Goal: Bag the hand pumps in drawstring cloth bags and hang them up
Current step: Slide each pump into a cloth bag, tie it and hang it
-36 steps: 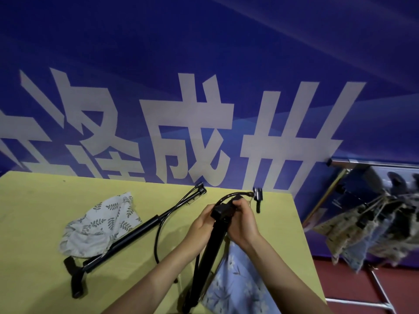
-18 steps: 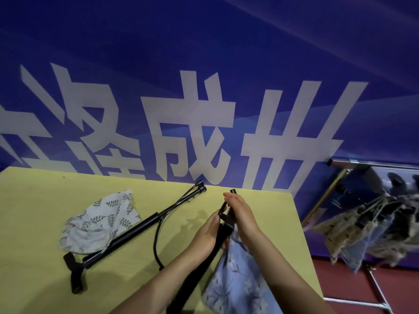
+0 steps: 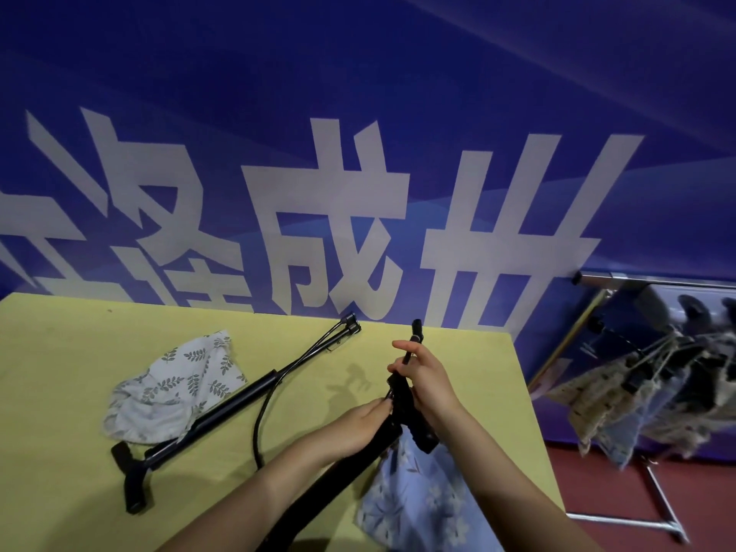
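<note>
I hold a black pump (image 3: 350, 464) slanted over the near right part of the yellow table (image 3: 59, 392). My left hand (image 3: 354, 426) wraps its barrel just under the top end, fingers curled round it. My right hand (image 3: 428, 382) grips the pump's head and the folded-up hose (image 3: 412, 344) that sticks up past my thumb; my forefinger points out straight to the left, the other fingers are closed round the black parts. Under my right wrist and forearm lies a blue flowered bag (image 3: 422, 507), flat on the table, its upper edge just beside the pump's head. I cannot tell whether any of the pump is inside it.

A second pump (image 3: 223, 412) lies on the table to the left, well apart from my hands, running from its T-handle near me up to its far end by the table's back edge, its hose looping off to the right. A white bag (image 3: 175, 386) with a leaf print lies crumpled against it, touching the barrel's left side.

To the right, beyond the table, cloth bags (image 3: 653, 396) hang bunched from a metal rack (image 3: 657, 507) on a red floor. Behind everything is a blue wall (image 3: 358, 93) with big white characters.
</note>
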The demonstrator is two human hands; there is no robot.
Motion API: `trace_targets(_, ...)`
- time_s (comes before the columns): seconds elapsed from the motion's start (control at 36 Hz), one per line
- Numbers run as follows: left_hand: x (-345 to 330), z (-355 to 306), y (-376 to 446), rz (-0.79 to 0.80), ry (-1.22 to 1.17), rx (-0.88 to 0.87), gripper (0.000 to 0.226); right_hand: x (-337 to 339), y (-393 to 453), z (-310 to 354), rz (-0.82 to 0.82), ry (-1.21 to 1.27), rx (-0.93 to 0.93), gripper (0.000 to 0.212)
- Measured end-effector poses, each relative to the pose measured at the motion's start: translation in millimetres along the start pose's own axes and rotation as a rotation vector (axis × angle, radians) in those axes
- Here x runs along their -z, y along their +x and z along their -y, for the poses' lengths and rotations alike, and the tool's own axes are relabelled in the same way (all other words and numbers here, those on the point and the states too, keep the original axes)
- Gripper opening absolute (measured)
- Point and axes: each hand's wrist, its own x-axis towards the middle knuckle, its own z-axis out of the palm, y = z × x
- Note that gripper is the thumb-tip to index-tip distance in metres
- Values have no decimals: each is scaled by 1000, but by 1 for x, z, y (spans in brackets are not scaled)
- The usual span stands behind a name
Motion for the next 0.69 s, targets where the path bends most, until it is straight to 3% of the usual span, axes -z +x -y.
trace_targets(0.17, 3, 7, -8, 79, -83, -32, 23, 3, -4, -10, 9, 81, -15, 32)
trace_targets(0.36, 5, 7, -8, -11, -128, -88, 19, 1, -8, 3, 25, -40, 131, 22)
trace_targets(0.5, 10, 8, -5, -38, -183, -15, 28, 6, -7, 13, 51, -159, 209, 22)
trace_targets(0.69, 11, 3, -3, 98, -283, 152, 55, 10, -11, 15, -20, -110, 149, 26)
